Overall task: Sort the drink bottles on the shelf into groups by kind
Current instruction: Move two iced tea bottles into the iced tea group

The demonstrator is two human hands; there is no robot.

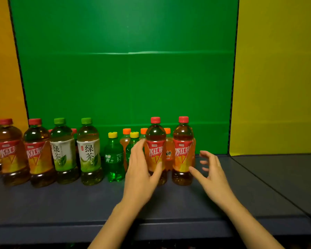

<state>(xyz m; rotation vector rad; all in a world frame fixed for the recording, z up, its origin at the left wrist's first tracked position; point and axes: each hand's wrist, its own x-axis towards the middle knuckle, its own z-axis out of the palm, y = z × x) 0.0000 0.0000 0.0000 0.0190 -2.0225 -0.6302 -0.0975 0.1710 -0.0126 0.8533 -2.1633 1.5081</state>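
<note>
Two red-capped iced red tea bottles stand at the middle of the shelf, one [155, 139] beside the other [183, 150]. My left hand [139, 175] is at the first one: its thumb lies across the lower front and its straight fingers run up the bottle's left side. My right hand [211, 175] hovers just right of the second bottle with fingers spread, the thumb near the bottle's base. More red tea bottles [37, 151] stand at the far left. Next to them are two green tea bottles [89, 151].
Small green soda bottles [113, 159] with yellow caps and small orange soda bottles [169, 153] stand behind and between the tall ones. The dark shelf [70, 200] has bare surface in front and to the right. Its front edge [61, 229] is near me. Green, orange and yellow panels form the back.
</note>
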